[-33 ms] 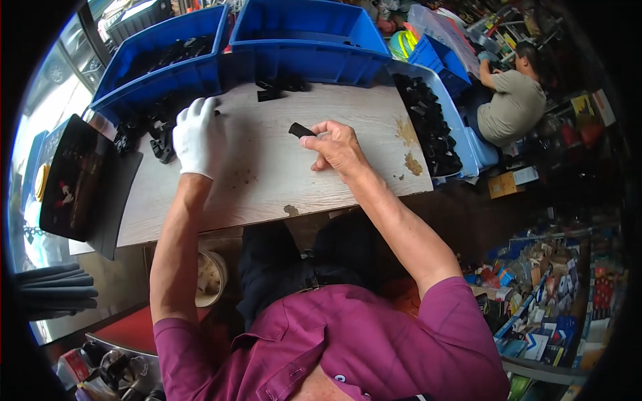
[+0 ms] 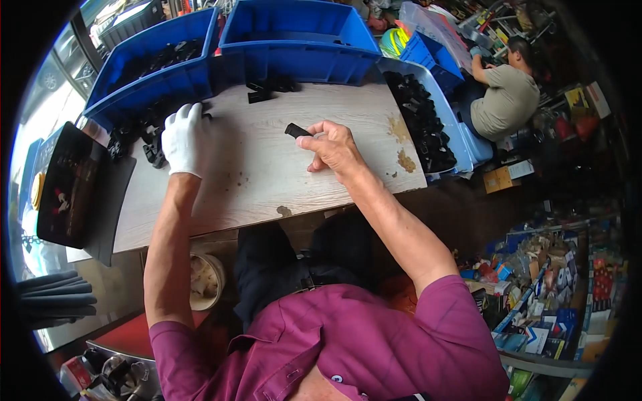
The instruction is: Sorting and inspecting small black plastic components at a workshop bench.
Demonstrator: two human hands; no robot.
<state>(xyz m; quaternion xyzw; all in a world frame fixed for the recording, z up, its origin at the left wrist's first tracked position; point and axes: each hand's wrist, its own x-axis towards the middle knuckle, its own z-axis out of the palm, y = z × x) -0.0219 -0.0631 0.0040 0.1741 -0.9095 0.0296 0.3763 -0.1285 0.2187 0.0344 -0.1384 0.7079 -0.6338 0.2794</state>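
Observation:
My bare right hand [image 2: 334,148] pinches a short black plastic piece [image 2: 295,130] between thumb and fingers above the middle of the wood-patterned table [image 2: 294,180]. The piece points to the far left. At the left, my white-gloved left hand [image 2: 183,142] is over the edge of a loose pile of black plastic parts [image 2: 155,152]. Its fingers are bunched and bent, and their tips are hidden. A dark bit shows beside them, but I cannot tell whether it is held. More black parts [image 2: 271,88] lie at the table's far side.
Blue bins [image 2: 294,59] line the far edge; the left bin [image 2: 150,80] holds black parts. A pale blue tub [image 2: 447,110] of black pieces stands at the right. A dark box [image 2: 67,190] is on the left. A co-worker [image 2: 505,100] sits at far right.
The whole view has shifted slightly, so the table and bins appear a little further left. Both hands keep nearly the same pose, and the black piece stays in my right hand.

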